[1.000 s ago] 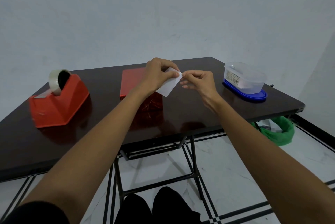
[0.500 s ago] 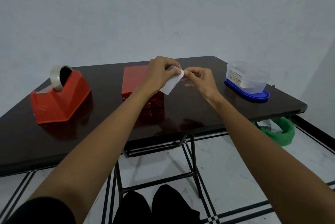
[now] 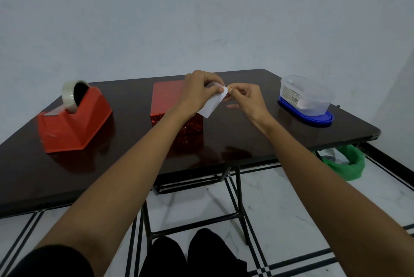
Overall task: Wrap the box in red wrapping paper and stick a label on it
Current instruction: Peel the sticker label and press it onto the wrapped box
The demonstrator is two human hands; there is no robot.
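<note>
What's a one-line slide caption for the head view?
Left hand and right hand pinch a white label near the red-wrapped box, tape dispenser and clear container flanking it on the table.

Box point(image 3: 167, 99) is in shiny, crinkly red foil paper, desk point(image 3: 246, 133) is dark glossy wood, dispenser point(image 3: 74, 124) smooth red plastic, tub point(image 3: 309, 95) clear plastic, label point(image 3: 212, 104) matt white paper.

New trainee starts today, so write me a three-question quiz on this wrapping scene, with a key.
1. True or false: the white label is already stuck on the red box.
2. Which holds the label? A) left hand only B) right hand only C) both
3. Name the red item left of the box.
Key: 1 false, it is held in the hands; 2 C; 3 tape dispenser.
</note>
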